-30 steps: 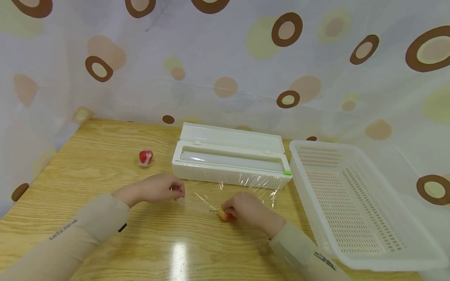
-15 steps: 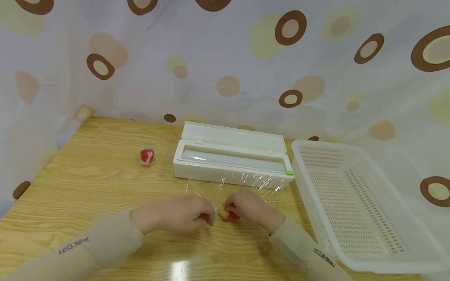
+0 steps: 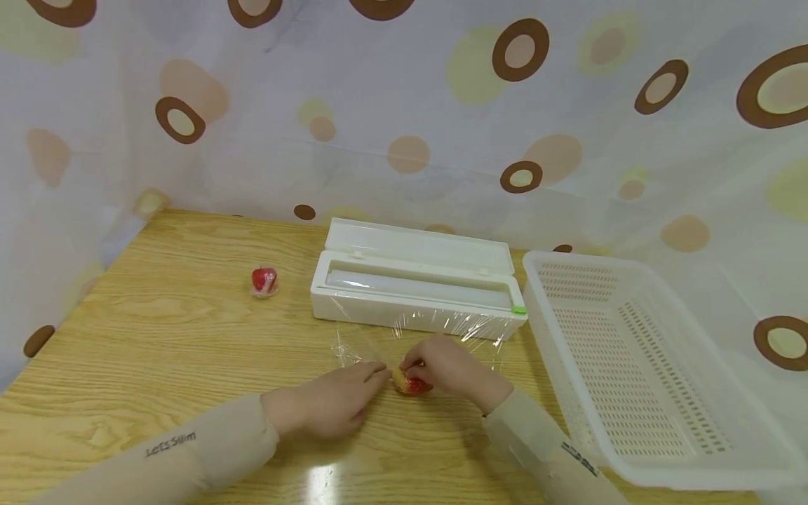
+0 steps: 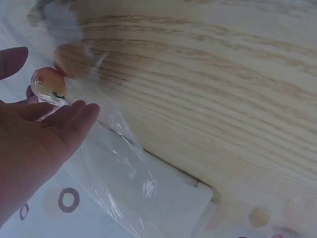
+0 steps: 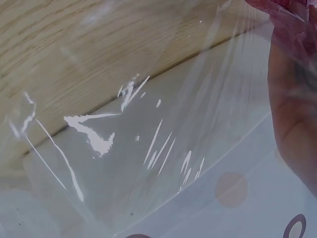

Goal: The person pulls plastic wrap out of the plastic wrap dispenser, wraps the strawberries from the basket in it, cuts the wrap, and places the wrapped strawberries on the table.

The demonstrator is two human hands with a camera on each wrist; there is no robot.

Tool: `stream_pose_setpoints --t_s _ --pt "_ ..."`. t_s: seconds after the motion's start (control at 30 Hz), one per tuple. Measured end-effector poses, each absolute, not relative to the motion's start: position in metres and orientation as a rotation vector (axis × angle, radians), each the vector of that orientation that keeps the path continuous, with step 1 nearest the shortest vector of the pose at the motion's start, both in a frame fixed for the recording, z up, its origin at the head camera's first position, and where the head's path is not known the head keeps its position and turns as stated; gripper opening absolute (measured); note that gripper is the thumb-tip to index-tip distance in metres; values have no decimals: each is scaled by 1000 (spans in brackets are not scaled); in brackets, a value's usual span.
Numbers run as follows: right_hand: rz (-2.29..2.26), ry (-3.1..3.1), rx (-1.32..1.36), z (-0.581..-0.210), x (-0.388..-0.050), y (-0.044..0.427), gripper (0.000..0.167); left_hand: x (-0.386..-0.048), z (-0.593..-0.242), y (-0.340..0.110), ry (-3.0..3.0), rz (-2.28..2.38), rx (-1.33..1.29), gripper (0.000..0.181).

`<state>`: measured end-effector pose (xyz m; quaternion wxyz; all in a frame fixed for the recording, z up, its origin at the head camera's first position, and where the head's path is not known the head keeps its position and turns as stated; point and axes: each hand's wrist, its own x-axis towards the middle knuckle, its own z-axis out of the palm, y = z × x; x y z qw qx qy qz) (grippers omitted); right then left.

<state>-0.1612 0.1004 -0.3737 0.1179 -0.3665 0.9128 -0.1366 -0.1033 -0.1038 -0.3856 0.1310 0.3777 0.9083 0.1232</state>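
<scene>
A small red-and-yellow apple [image 3: 409, 384], seemingly under clear film, lies on the wooden table. My right hand [image 3: 449, 368] pinches it from the right; in the right wrist view only the edge of that hand [image 5: 292, 114] shows. On the apple's left is my left hand [image 3: 334, 403], back upward and fingers reaching towards the stem side. The left wrist view has its fingers extended by the apple [image 4: 47, 83], with film around them. Cling film [image 5: 99, 139] stretches between the apple and the white dispenser box [image 3: 353, 308], whose lid stands up.
A red fruit [image 3: 264, 280] wrapped in film sits at the back left of the table [image 3: 189, 294]. To the right stands a white plastic basket [image 3: 555, 358] with slotted sides. A spotted curtain [image 3: 404, 91] hangs behind the table.
My left hand has moved right and nearer, from the film's left edge to beside the apple, and its fingers have straightened. The right hand stays at the apple.
</scene>
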Motion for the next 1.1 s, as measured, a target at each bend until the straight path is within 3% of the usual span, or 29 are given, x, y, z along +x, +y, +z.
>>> stream_pose_setpoints --t_s 0.2,0.4,0.63,0.9,1.1 --pt "-472 2628 -1022 -374 -165 103 9 -107 -393 -97 2726 313 1094 48" --pt "-570 2597 -1007 -375 -170 107 7 -120 -403 -79 3004 305 1093 4" --pt "-642 2552 -946 -379 -172 110 12 -126 -403 -73 3039 190 1091 10" --pt "-692 2597 -763 -376 -161 135 43 -128 -408 -71 3022 195 1079 10" --pt "-580 2682 -776 -369 -150 158 10 -129 -409 -72 3029 218 1044 10"
